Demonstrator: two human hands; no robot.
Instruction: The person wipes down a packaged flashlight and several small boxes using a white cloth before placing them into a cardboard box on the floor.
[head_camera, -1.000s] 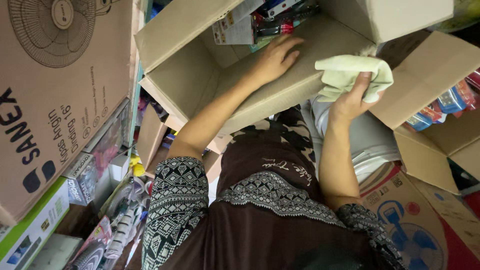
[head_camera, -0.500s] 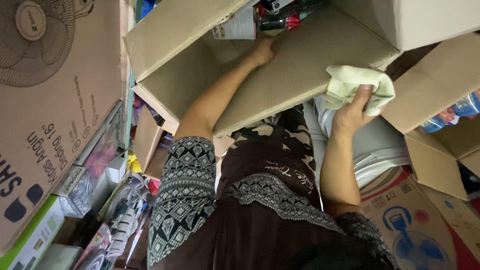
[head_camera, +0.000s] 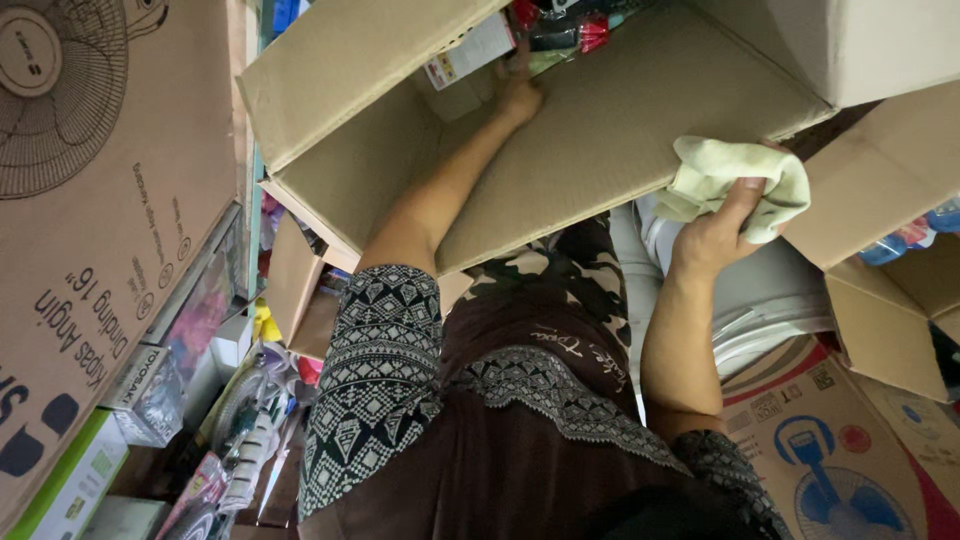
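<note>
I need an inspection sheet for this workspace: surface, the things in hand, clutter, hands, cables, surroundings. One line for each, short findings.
Surface: no table seen; work happens inside an open cardboard box.
Things in hand: a pale green cloth; small packaged goods at the far end of the box.
Clutter: mixed packaged goods piled at lower left.
Hands: left hand reaches into the box at the packaged goods; right hand grips the cloth.
Cables: nothing seen.
Surroundings: fan cartons at left and lower right, more open cartons at right.
</note>
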